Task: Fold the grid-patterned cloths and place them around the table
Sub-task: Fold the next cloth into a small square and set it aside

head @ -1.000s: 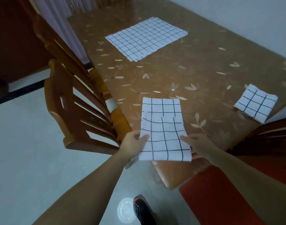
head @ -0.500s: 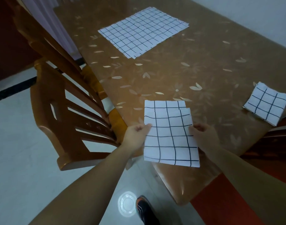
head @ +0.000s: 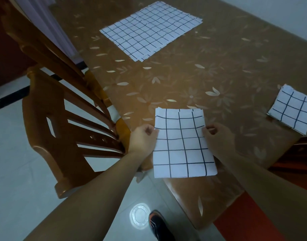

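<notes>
My left hand (head: 143, 138): at about 7 o'clock in the view, fingers curled in, pinching the left edge of the half-folded cloth (head: 183, 145).
My right hand (head: 217, 139): at about 5 o'clock, pinching the right edge of the same cloth, level with the left hand.
Half-folded cloth: white with a dark grid, lying at the near corner of the table (head: 210, 80), its near edge hanging a little past the table edge. Layered edges show at its far end, not quite lined up.
Unfolded pile (head: 151, 30): at 12 o'clock, well apart from my hands, flat on the far part of the table (several sheets, judging by the staggered edges).
Folded square (head: 292, 109): at 3 o'clock, close to the table's right edge, apart from everything else.
Chair (head: 62, 108): wooden, at 9 o'clock, pushed close to the table's left side.
How the cloth will handle: I judge it light, thin and limp. It holds a crease but slides easily on the glossy tabletop, so layers can drift.
Where to hold: at two matching edge points or corners, with thumb above and fingers below, gripping all layers together.
</notes>
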A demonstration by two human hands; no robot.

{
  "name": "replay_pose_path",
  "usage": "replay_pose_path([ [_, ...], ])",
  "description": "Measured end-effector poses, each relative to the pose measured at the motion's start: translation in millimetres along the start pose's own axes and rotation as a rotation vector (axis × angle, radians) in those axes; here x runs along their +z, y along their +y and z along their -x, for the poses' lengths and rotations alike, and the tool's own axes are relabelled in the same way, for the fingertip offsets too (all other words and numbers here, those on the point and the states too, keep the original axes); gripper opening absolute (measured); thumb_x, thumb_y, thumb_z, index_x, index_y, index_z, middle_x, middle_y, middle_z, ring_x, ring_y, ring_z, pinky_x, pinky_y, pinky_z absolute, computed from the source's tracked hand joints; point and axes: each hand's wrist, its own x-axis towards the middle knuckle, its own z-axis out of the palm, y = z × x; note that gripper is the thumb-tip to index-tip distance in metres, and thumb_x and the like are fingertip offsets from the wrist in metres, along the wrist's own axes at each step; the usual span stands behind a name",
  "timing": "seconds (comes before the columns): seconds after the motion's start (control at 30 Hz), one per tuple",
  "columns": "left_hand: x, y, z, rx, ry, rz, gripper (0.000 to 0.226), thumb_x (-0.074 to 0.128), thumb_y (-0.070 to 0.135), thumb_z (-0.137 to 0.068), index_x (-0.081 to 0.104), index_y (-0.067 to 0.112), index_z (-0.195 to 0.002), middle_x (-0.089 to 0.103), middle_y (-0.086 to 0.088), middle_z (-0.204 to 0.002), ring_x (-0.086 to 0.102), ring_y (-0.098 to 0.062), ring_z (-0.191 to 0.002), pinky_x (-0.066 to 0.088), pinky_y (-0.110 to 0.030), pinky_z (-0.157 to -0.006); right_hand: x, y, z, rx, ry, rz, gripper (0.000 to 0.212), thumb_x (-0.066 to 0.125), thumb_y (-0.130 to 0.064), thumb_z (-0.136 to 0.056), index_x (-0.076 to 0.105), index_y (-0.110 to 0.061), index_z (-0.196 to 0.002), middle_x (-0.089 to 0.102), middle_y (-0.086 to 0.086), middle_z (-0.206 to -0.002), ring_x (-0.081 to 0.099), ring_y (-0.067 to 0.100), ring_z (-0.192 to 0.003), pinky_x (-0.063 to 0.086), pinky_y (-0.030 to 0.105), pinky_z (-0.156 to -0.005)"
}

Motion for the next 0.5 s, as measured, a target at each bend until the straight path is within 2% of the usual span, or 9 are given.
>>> replay_pose_path([
  [0.13,-3.6,3.6,-5.5,0.039,-0.003,-0.134,0.024,0.060,0.037,-0.092,0.068,0.020,-0.076,0.068,0.005,-0.074,0.063,-0.015,-0.073,0.051,-0.028,-0.064,3.0,-2.1,-8.3,-0.016,0.027,0.100,0.015,0.056,-0.025,-0.093,0.066,-0.015,-0.090,0.058,-0.010,-0.071,0.049,-0.002,-0.061,0.032,0.009,-0.048],
  [0.2,-4.0,6.5,-8.0,0.050,0.005,-0.202,0.027,0.061,0.039,-0.091,0.069,0.020,-0.074,0.067,0.004,-0.070,0.062,-0.013,-0.070,0.047,-0.026,-0.059,4.5,-2.0,-11.3,-0.022,0.036,0.132,0.016,0.057,-0.026,-0.093,0.067,-0.015,-0.091,0.059,-0.009,-0.073,0.047,-0.003,-0.061,0.034,0.007,-0.048],
  [0.3,-4.8,10.0,-12.4,0.038,0.019,-0.284,0.027,0.061,0.044,-0.090,0.069,0.023,-0.075,0.065,0.006,-0.066,0.060,-0.011,-0.067,0.041,-0.024,-0.055,5.2,-0.6,-13.4,-0.025,0.036,0.172,0.018,0.057,-0.029,-0.093,0.068,-0.015,-0.093,0.063,-0.005,-0.078,0.049,0.000,-0.062,0.028,0.011,-0.051],
  [0.5,-5.0,10.9,-17.0,0.027,0.035,-0.301,0.025,0.063,0.045,-0.089,0.067,0.025,-0.075,0.063,0.008,-0.068,0.058,-0.009,-0.067,0.039,-0.023,-0.054,6.5,-0.6,-18.4,-0.008,0.022,0.174,0.019,0.058,-0.031,-0.092,0.067,-0.015,-0.089,0.063,-0.004,-0.076,0.052,0.005,-0.064,0.031,0.016,-0.052],
])
